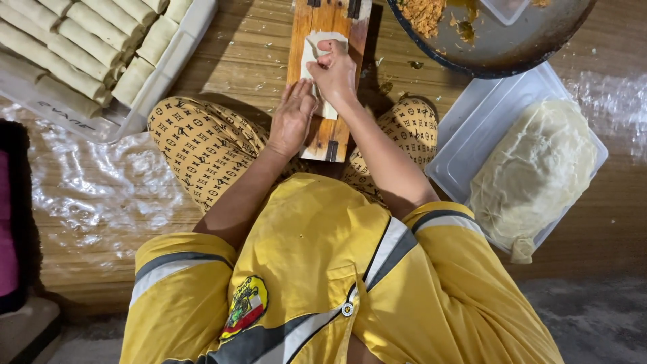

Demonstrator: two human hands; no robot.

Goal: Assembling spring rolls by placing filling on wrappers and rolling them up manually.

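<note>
A thin pale wrapper sheet (311,52) lies on a narrow wooden board (328,20) resting across my lap. My right hand (335,71) presses down on the sheet with its fingers curled over it. My left hand (292,116) lies flat on the board's near left edge, fingers together, touching the sheet's lower part. The sheet's middle is hidden under my hands, so whether it holds filling cannot be seen.
A white tray (176,54) of several pale finished rolls (81,40) sits at the upper left. A dark round pan (512,40) with orange filling (423,13) is at the upper right. A clear tray (472,128) holding a stack of wrappers (532,168) stands at right. Plastic sheeting (94,189) covers the wooden floor.
</note>
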